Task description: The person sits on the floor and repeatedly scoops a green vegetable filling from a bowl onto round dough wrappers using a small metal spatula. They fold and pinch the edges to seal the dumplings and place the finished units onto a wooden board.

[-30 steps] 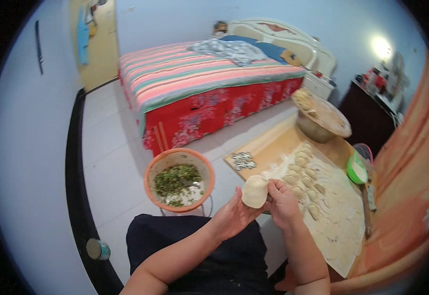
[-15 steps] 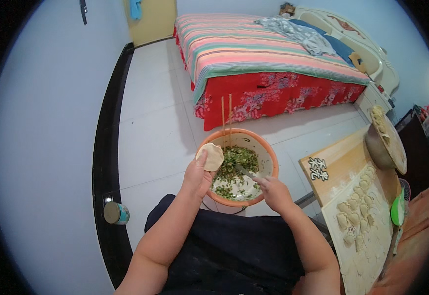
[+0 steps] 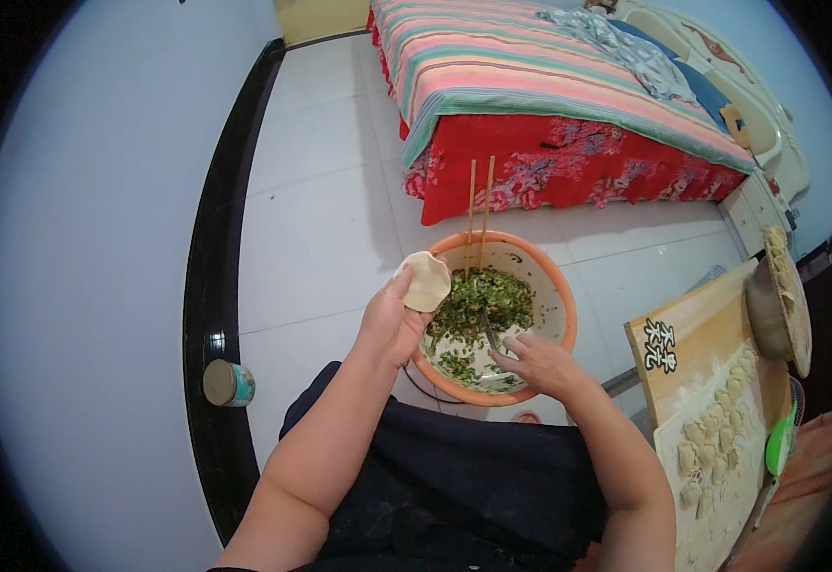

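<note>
My left hand [image 3: 391,319] pinches the edge of a round, pale dumpling wrapper [image 3: 425,282] over the left rim of an orange-rimmed basin [image 3: 557,286]. Inside the basin is chopped green filling [image 3: 492,296], heaped toward the far side, with pale basin bottom showing near me. My right hand [image 3: 540,363] is closed on a narrow metal utensil [image 3: 489,329] dipped into the filling; its working end is buried, so its kind is unclear. Two chopsticks [image 3: 471,205] stand upright at the basin's far side.
At right, a wooden board [image 3: 659,386] bears several floury dumplings [image 3: 721,429]. A large pot [image 3: 771,303] with a dumpling-laden lid or tray [image 3: 799,319] and a green bowl [image 3: 779,443] are beside them. A can [image 3: 229,383] stands left by the wall; a bed [image 3: 568,162] lies ahead.
The whole view has shifted, moving the basin rightward in the picture. My right hand has turned the utensil steeper in the filling. My left hand keeps the wrapper.
</note>
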`<state>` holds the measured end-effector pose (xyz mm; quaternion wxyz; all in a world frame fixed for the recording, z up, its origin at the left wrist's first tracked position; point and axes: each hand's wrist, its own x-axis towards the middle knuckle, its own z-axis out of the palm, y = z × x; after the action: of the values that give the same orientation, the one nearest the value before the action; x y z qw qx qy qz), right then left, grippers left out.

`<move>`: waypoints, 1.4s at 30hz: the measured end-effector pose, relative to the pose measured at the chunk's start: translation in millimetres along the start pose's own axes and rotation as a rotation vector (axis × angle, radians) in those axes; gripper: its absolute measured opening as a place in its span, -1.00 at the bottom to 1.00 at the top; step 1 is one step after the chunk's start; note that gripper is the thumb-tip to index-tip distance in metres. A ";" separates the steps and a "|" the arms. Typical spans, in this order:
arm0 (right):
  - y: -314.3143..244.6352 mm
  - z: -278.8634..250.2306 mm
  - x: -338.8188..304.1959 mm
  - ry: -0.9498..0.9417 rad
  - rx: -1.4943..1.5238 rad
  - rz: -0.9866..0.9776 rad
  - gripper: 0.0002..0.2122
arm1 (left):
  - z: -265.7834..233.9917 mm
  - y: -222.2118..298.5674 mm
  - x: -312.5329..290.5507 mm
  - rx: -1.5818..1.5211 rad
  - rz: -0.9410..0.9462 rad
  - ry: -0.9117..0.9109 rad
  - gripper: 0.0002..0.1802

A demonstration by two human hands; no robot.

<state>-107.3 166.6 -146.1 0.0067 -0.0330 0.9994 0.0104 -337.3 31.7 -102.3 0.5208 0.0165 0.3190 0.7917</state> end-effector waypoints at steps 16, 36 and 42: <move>-1.5 0.0 33.9 0.257 0.086 0.097 -0.80 | -0.2 7.6 -0.3 0.021 0.043 0.035 -0.57; -42.4 6.8 67.6 0.549 0.626 0.602 -0.82 | 0.9 21.7 -7.8 0.002 0.070 0.059 -0.58; -58.8 16.2 62.5 0.431 1.015 0.851 -0.76 | 0.5 14.8 -3.9 -0.004 0.073 0.046 -0.60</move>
<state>-165.6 104.2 -164.4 -0.1819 0.3672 0.7858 -0.4633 -347.4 24.9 -93.0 0.4841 0.0087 0.3285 0.8110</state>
